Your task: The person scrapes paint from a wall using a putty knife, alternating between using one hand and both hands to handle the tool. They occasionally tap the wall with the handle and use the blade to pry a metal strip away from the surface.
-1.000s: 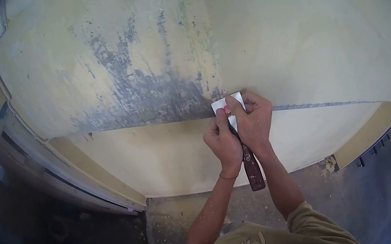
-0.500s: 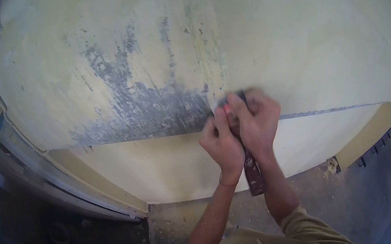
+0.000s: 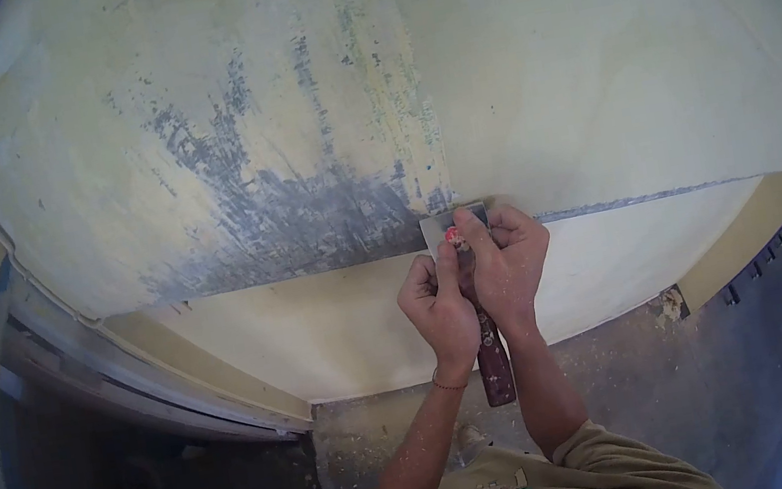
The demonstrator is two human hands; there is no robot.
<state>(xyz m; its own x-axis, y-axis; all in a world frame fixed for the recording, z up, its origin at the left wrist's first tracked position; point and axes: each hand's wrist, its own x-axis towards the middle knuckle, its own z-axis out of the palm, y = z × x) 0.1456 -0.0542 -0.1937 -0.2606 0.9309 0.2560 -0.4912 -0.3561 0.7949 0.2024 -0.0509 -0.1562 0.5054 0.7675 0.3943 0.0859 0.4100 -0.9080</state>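
Painted upper panel (image 3: pixel 609 80), cream to pale green, spans most of the upper view. Left of centre, its coating is worn through in a ragged blue-grey patch (image 3: pixel 306 219), densest along the lower edge and broken into streaks higher up. Right of centre, the coating is mostly smooth. Below the panel edge: pale lower wall (image 3: pixel 325 340), meeting a grey floor (image 3: pixel 614 383) scattered with light flakes.

Implement: flat scraper (image 3: pixel 496 370), wide metal blade, dark reddish-brown handle with pale specks. Located at centre, blade uppermost at the panel's lower edge, just beside the right end of the worn patch; handle points down towards the wearer. Red spot (image 3: pixel 452 234) noted on the blade face.

Left hand (image 3: pixel 443 309): fingers curled, thumb extended up onto the lower left part of the blade, pinching it. Right hand (image 3: pixel 505 263): thumb laid on the blade face near its top, fingers bent at the right side, pinching the blade. Handle passes down between the wrists. Fingertips behind the blade are hidden.

Also recorded: thin reddish bracelet (image 3: pixel 449 386) on the left wrist; olive-tan shirt (image 3: pixel 588 478) with a printed design; flecks on both forearms; part of a shoe (image 3: pixel 471 437) above the shirt's collar-side print.
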